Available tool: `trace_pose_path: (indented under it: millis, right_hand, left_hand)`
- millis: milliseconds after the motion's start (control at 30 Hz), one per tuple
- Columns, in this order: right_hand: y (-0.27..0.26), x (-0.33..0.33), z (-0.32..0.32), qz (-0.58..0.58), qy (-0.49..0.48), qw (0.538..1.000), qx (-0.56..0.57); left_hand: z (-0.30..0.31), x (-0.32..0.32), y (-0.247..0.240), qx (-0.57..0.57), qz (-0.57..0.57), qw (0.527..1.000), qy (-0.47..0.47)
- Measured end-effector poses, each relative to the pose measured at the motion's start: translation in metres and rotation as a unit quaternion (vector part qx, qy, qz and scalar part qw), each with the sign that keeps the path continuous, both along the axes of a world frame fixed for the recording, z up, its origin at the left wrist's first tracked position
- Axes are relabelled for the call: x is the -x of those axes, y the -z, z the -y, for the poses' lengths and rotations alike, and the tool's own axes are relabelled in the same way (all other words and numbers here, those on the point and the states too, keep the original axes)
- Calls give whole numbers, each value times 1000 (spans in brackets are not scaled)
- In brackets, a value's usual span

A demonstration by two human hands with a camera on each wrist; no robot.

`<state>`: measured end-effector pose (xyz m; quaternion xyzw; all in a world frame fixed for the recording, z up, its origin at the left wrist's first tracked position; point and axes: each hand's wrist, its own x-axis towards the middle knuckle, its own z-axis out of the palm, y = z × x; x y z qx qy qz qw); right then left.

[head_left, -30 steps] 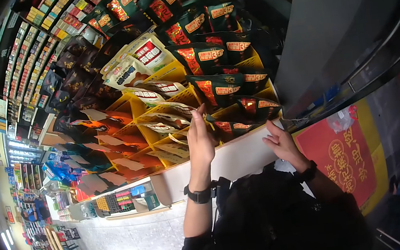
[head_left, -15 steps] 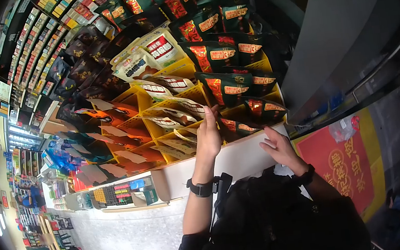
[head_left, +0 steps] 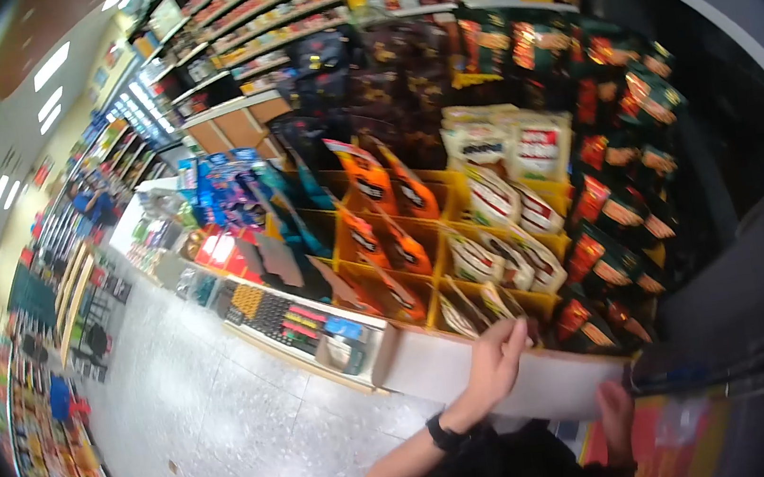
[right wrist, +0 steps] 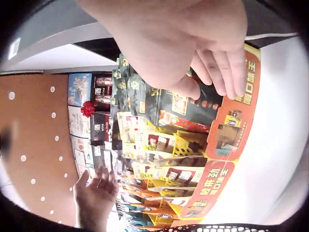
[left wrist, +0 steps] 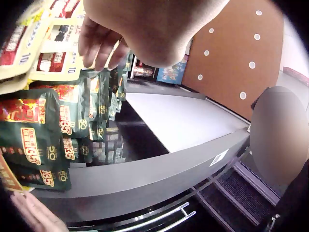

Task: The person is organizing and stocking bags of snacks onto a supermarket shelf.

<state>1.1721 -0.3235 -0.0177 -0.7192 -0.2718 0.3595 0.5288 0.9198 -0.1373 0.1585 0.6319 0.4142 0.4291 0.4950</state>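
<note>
My left hand hovers at the front edge of a yellow divided rack, close to the cream snack pouches in its front row, and holds nothing. Lower and to the right, my right hand is by the white counter front, also without anything in its grip. Dark green pouches with red and gold print fill the rack's right side. In the right wrist view, the right hand has extended fingers that overlap a green pouch and an orange label strip.
Orange pouches stand left of the cream ones. A low tray of small goods sits along the counter's front left. At the right is a dark grey panel. Stocked shelves line the back wall. A person is far off at left.
The head view has swung left, showing more aisle and ceiling. Both hands now appear lower and further right in it. The pouches appear to remain in their compartments.
</note>
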Motion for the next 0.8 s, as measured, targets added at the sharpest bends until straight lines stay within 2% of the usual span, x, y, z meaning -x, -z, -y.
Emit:
trace_pose_path:
  millis: [33,67,133,167,233,267,333,367,433,467,500,567,600,633,667,700,733,767,800]
  right_hand:
    - [10,3,5,-23,-2,1000,-9]
    - [-10,16,0,-3,-17,999,27]
    - [56,-5,10,18,-40,999,-8]
    - [54,0,4,19,-64,998,-5]
    - [51,21,8,-21,-23,999,-9]
    - [57,22,7,-23,-35,999,-10]
    - [72,6,1,5,-155,988,13]
    - [72,5,-5,12,-167,986,13]
    - [59,19,-7,-3,-185,983,18]
    - [12,49,-14,-26,-164,984,65]
    - [15,49,-16,-28,-184,981,53]
    - [28,63,-13,-31,-233,971,34]
    - [30,71,-13,-28,-265,964,26]
    - [35,84,-13,-47,-273,961,26]
    - [40,99,-14,-16,-303,953,23]
    - [37,112,-14,18,-330,943,21]
    - [18,132,-15,23,-359,933,20]
    - [-2,154,-17,29,-384,923,19]
    - [-10,171,-19,38,-419,907,31]
  left_hand:
    - [4,14,0,-15,-15,1000,-22]
    - [8,29,3,-25,-31,998,-48]
    - [11,58,23,-3,-12,994,-104]
    - [15,71,34,24,6,990,-136]
    - [31,106,47,39,-6,981,-190]
    - [37,121,53,45,-13,974,-222]
    - [60,152,88,79,1,953,-294]
    - [75,166,106,102,18,939,-327]
    - [110,195,166,134,-54,908,-394]
    - [135,212,202,172,-75,895,-404]
    - [162,226,232,205,-101,883,-410]
    - [230,241,261,308,-134,833,-440]
    - [271,250,293,347,-105,810,-461]
    - [327,272,358,365,-203,797,-435]
    - [372,275,354,420,-183,790,-407]
    - [436,291,385,334,-305,845,-284]
    - [495,304,407,211,-414,866,-183]
    - [536,303,410,224,-504,821,-143]
    - [548,329,395,221,-508,824,-120]
